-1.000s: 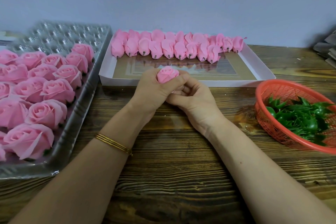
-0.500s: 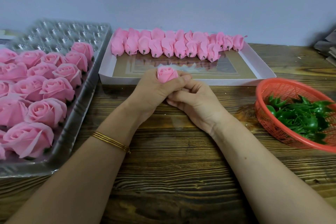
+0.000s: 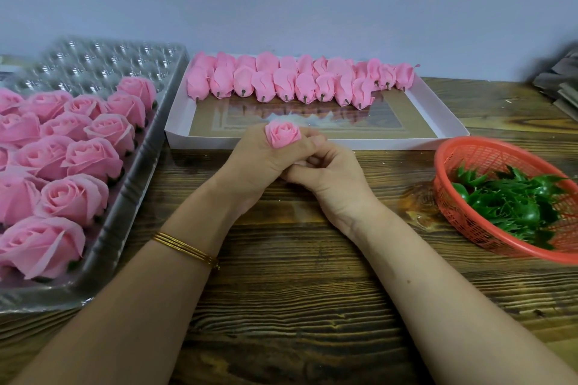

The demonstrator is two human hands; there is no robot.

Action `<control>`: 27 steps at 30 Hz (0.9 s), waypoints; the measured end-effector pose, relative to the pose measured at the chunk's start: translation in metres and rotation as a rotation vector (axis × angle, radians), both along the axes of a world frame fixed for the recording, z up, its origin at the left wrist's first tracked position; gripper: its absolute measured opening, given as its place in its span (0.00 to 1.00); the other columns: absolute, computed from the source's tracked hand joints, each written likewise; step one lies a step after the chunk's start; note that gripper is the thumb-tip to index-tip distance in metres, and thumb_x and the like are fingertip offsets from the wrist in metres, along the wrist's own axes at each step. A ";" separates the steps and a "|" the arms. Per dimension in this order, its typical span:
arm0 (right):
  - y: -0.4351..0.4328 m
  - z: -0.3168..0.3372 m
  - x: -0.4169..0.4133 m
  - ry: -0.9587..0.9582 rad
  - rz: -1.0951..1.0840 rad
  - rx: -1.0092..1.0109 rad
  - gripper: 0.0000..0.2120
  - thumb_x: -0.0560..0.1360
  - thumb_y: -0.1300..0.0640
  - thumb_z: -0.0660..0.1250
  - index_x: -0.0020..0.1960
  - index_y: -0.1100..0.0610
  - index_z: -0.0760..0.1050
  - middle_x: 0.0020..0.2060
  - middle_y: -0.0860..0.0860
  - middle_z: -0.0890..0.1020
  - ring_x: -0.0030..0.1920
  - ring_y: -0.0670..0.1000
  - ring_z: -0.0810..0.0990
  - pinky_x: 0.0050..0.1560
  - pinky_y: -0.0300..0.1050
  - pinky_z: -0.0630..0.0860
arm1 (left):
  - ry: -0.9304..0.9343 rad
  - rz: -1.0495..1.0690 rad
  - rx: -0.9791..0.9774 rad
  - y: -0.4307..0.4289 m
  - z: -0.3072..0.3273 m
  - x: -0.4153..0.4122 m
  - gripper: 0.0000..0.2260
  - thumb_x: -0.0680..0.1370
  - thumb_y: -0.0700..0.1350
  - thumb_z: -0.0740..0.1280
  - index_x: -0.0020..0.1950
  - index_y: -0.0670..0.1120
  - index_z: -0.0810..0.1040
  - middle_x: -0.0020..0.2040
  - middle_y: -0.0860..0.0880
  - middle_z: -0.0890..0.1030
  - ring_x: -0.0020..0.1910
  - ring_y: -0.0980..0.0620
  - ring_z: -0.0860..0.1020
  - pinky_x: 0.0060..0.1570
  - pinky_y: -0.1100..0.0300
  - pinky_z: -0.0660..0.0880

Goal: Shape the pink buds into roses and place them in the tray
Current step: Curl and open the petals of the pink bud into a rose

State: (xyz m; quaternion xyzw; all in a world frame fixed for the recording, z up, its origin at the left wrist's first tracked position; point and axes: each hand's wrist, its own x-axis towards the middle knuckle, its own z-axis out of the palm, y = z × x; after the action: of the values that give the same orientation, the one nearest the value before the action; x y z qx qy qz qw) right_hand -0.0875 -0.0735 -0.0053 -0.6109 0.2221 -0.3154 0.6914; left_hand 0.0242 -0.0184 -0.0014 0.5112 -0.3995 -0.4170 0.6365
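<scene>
My left hand grips a small pink bud, its top poking out above my curled fingers and thumb. My right hand is pressed against the left from below and right, fingers curled under the bud; what they hold is hidden. On the left lies a clear plastic cell tray with several finished pink roses. Behind my hands a white shallow box carries a row of several unshaped pink buds.
A red mesh basket with green plastic calyxes sits at the right. The back cells of the plastic tray hold nothing. Everything rests on a dark wooden table against a grey wall. Stacked grey items sit far right.
The bud's top has come further out of my left fist and opened slightly. Both hands stay pressed together in the same place.
</scene>
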 end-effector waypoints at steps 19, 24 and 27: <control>-0.003 0.000 -0.001 0.049 0.021 -0.001 0.13 0.69 0.78 0.68 0.47 0.63 0.79 0.33 0.53 0.79 0.41 0.53 0.77 0.55 0.50 0.74 | -0.021 0.044 0.022 0.000 0.001 -0.003 0.17 0.67 0.44 0.73 0.53 0.36 0.82 0.47 0.37 0.83 0.45 0.47 0.82 0.50 0.58 0.80; -0.004 0.000 0.000 0.049 0.074 0.055 0.14 0.68 0.78 0.66 0.50 0.66 0.79 0.42 0.59 0.81 0.48 0.56 0.79 0.63 0.55 0.73 | -0.052 0.056 0.030 0.000 0.001 -0.002 0.11 0.73 0.40 0.72 0.53 0.36 0.82 0.52 0.32 0.82 0.47 0.46 0.81 0.53 0.54 0.79; -0.005 0.001 0.001 0.033 0.093 0.105 0.16 0.69 0.80 0.62 0.52 0.66 0.78 0.45 0.62 0.79 0.50 0.58 0.77 0.66 0.60 0.70 | -0.070 0.104 0.033 -0.001 0.000 -0.003 0.07 0.76 0.38 0.70 0.51 0.37 0.83 0.49 0.35 0.83 0.46 0.47 0.81 0.51 0.54 0.79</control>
State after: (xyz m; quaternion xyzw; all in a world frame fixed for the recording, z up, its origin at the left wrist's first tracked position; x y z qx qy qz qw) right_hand -0.0865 -0.0787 -0.0047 -0.5885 0.2212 -0.2609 0.7325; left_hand 0.0212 -0.0191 -0.0013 0.5560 -0.3873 -0.3720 0.6344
